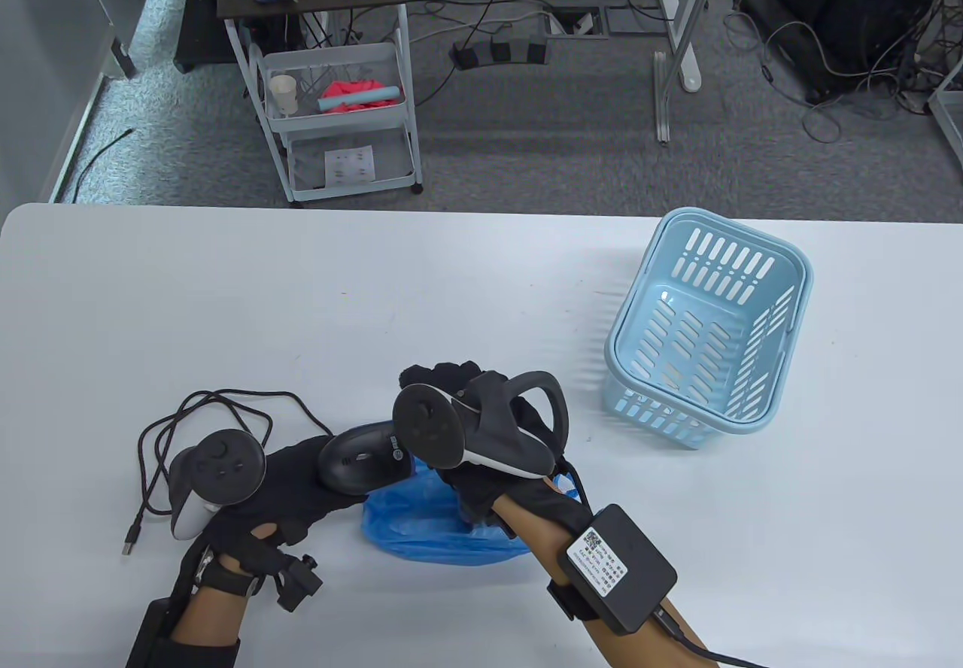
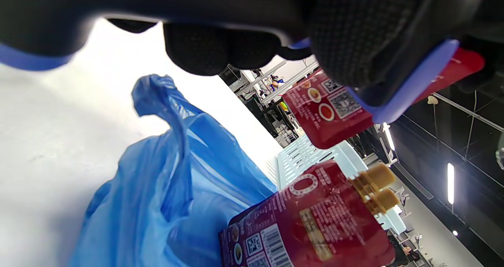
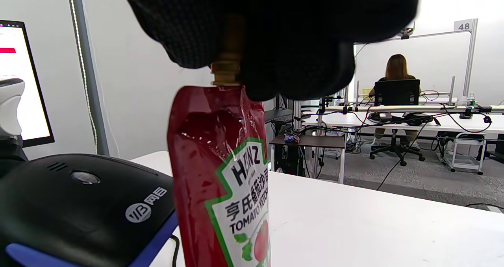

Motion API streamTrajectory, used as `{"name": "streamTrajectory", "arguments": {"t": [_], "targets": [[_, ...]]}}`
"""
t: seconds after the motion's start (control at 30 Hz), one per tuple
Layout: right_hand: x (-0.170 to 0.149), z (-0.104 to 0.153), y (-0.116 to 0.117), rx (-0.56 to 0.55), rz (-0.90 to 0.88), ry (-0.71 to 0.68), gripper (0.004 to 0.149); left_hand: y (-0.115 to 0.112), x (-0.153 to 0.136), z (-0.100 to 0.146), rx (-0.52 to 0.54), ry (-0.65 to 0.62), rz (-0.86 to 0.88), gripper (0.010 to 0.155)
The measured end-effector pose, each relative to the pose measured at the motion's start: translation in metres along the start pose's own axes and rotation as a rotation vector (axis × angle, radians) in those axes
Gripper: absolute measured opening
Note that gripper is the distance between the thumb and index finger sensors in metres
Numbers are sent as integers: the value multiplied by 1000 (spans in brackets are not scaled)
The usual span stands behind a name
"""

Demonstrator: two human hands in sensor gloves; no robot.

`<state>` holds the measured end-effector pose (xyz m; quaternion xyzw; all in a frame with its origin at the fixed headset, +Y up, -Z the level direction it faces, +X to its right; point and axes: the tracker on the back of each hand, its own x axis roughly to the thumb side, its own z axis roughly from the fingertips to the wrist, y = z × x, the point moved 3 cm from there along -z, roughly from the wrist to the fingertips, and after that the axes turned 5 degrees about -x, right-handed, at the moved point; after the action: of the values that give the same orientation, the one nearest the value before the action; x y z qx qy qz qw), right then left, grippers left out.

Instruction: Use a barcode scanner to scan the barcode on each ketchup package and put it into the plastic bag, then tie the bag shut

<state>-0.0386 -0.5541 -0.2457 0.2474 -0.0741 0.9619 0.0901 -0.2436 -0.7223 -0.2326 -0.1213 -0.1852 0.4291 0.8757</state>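
Ketchup pouch [image 3: 220,172], glossy red, hangs by its gold spout pinched in right hand [image 1: 466,427]; left hand [image 1: 278,487] grips matte black scanner [image 1: 361,461] over crinkly blue bag [image 1: 429,517].

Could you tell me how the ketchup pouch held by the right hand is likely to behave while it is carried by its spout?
The ketchup pouch looks soft: its film is creased and dented, so it would likely sag or swing. The right hand pinches the stiff spout, probably the firmest hold. The glossy film may be slippery.
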Motion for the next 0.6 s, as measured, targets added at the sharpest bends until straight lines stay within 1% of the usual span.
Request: {"name": "streamTrajectory", "arguments": {"t": [0.4,0.5,0.6], "targets": [[-1,1,1,4,-7,9,45,-3,1,-1,-4,-1,-11,51],[-2,2,2,2,-13,12,45,0,0,0,2,4,-10,51],[-2,5,4,-6,-30,13,45,7,-3,2,30,20,-4,51]]}}
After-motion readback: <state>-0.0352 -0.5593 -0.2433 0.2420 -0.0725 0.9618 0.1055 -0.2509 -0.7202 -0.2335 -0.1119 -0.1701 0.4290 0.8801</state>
